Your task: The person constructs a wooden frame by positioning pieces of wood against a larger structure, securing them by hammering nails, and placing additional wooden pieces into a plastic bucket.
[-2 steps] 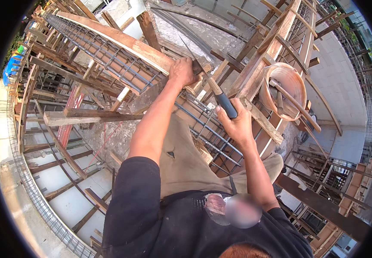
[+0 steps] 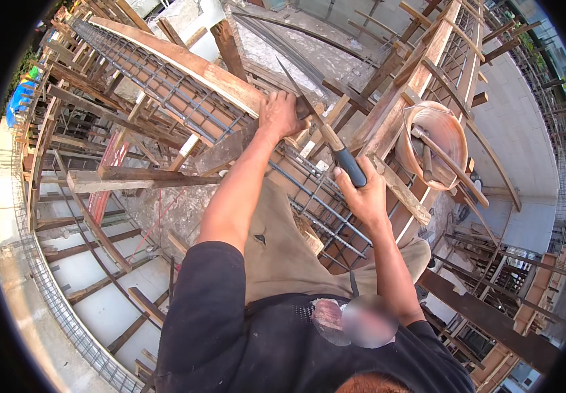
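Observation:
My right hand (image 2: 365,193) grips the black-and-wood handle of a handsaw (image 2: 332,141), whose narrow dark blade points up and away from me. My left hand (image 2: 277,118) clasps a dark piece of wood (image 2: 243,136) beside the blade, at the near end of a long pale board (image 2: 171,56). Along that board runs a steel rebar cage (image 2: 165,88) in timber formwork. More rebar (image 2: 322,209) lies between my forearms, next to my knees. To the right of my right hand is a round bucket (image 2: 450,134) with wooden-handled tools in it.
Timber beam formwork (image 2: 430,49) runs up the right. Props, battens and crossed boards (image 2: 109,173) fill the left over a lower level. A concrete floor (image 2: 276,46) shows below at the top, a pale wall (image 2: 518,118) at the far right, and a blue tarp (image 2: 19,101) far left.
My right hand and the saw have moved slightly down and to the right, toward me. My left hand stays in about the same place.

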Motion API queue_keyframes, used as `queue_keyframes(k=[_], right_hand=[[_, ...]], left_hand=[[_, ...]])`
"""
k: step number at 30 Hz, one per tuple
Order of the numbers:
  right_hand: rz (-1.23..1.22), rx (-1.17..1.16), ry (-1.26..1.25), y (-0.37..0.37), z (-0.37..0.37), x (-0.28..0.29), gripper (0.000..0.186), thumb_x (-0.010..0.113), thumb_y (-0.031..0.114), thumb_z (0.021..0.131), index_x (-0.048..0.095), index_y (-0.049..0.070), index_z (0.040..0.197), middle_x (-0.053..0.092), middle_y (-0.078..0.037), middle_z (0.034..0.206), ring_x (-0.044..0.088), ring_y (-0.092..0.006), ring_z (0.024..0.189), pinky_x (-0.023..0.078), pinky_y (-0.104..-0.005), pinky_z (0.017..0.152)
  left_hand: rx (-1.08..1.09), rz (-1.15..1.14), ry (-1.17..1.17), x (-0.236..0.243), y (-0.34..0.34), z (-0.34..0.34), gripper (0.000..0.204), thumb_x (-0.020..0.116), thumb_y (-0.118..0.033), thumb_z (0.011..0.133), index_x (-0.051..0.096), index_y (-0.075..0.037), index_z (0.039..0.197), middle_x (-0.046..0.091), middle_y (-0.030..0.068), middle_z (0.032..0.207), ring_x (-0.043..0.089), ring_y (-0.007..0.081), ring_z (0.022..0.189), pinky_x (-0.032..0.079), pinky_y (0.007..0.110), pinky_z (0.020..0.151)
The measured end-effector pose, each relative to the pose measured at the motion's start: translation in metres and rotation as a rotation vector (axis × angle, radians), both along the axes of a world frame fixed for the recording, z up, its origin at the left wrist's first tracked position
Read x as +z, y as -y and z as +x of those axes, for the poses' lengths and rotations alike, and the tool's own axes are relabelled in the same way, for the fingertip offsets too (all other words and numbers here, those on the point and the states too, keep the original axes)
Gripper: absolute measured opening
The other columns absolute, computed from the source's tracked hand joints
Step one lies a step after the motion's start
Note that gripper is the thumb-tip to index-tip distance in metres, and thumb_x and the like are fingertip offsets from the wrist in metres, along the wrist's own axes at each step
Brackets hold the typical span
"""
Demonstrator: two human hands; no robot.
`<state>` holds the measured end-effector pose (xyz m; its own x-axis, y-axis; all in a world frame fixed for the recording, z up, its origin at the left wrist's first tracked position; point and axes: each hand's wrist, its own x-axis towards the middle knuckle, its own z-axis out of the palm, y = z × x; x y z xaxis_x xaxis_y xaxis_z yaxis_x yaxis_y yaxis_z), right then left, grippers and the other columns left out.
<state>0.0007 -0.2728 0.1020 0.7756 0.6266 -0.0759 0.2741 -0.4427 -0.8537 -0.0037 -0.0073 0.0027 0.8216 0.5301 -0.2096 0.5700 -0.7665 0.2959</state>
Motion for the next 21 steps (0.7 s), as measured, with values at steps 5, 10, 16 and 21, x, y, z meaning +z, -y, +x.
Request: queue_keyframes(k=[5,10,16,21], right_hand=[[-0.024,0.023,0.004,-0.003,-0.005,-0.018,0.029,0.076,0.024,0.092,0.058,0.002,0.099,0.062,-0.013,0.067,0.06,-0.0172,0.059,0.05,-0.0335,0.06],[-0.121,0.003,-0.025,0.018,-0.026,0.011,0.027,0.078,0.019,0.091,0.059,0.002,0.099,0.062,-0.01,0.065,0.061,-0.017,0.056,0.05,-0.0323,0.056],[-0.184,0.052,0.133,0.158,-0.079,0.07,0.031,0.079,0.011,0.077,0.063,-0.002,0.101,0.07,-0.01,0.072,0.069,-0.0164,0.061,0.054,-0.029,0.059],[-0.154,-0.02,0.017,-0.014,0.007,0.012,0.029,0.076,0.022,0.091,0.057,0.0,0.088,0.06,-0.015,0.063,0.056,-0.0173,0.054,0.048,-0.0357,0.055]], left_hand=[[0.005,0.024,0.07,-0.006,-0.008,0.008,0.075,0.084,-0.049,0.074,0.06,-0.003,0.128,0.064,0.0213,0.135,0.057,0.0341,0.132,0.029,0.051,0.122],[0.051,-0.023,-0.007,-0.02,-0.009,0.004,0.069,0.082,-0.054,0.075,0.066,-0.004,0.119,0.076,0.021,0.106,0.07,0.0359,0.111,0.029,0.05,0.122],[0.023,-0.003,-0.02,-0.013,-0.006,0.013,0.068,0.081,-0.057,0.077,0.065,-0.006,0.12,0.075,0.0169,0.113,0.07,0.0315,0.113,0.03,0.047,0.121],[-0.036,-0.009,0.054,-0.018,-0.007,0.007,0.071,0.079,-0.056,0.078,0.062,-0.003,0.122,0.075,0.0203,0.109,0.069,0.0337,0.114,0.028,0.047,0.123]])
